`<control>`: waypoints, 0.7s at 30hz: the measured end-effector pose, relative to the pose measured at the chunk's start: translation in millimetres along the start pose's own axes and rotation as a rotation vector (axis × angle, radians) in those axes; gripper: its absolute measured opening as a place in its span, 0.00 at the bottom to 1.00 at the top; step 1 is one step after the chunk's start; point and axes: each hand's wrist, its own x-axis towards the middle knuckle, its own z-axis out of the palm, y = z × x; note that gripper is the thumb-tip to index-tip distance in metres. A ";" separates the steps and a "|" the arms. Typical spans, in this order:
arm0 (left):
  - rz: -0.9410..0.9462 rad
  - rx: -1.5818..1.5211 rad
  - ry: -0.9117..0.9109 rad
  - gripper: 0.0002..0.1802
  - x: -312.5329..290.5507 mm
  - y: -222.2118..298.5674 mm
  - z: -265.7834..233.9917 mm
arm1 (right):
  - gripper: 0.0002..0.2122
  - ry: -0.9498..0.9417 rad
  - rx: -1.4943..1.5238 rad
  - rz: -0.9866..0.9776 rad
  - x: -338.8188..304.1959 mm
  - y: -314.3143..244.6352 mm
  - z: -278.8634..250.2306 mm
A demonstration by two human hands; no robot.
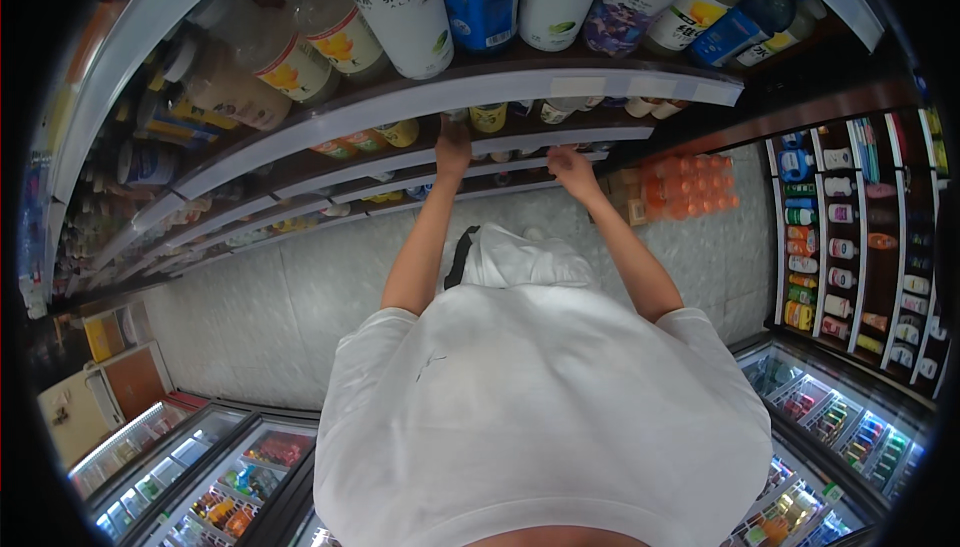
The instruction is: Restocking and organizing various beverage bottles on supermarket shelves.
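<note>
My left hand reaches in under the front edge of the upper shelf, among bottles on the shelf below. Its fingers are in shadow and appear wrapped round a bottle, of which only the pale top shows. Beside it stand yellow-labelled bottles. My right hand is near the edge of a lower shelf, to the right of the left one. Its fingers are curled in, and nothing can be seen in them.
Large drink bottles line the upper shelf, close in front of me. Its pale front rail juts out above my hands. An orange pack of bottles stands on the floor at right. Glass-topped freezers lie behind me.
</note>
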 end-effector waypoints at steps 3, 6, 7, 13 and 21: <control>0.176 -0.047 0.106 0.25 -15.7 -3.5 -17.2 | 0.11 -0.065 -0.011 0.052 -2.0 1.9 -0.5; 0.251 0.002 0.403 0.25 -24.3 16.7 -47.0 | 0.12 -0.054 -0.037 0.073 -2.1 13.2 2.4; 0.292 0.153 0.612 0.25 -26.6 22.0 -58.8 | 0.11 -0.074 -0.037 0.055 -0.8 14.5 4.1; 0.376 0.300 0.576 0.30 -4.4 16.7 -102.4 | 0.11 -0.128 -0.013 0.039 -1.4 -13.3 32.3; 0.333 0.192 0.471 0.26 -7.3 -2.2 -128.7 | 0.18 -0.151 -0.201 -0.249 29.2 -86.9 97.7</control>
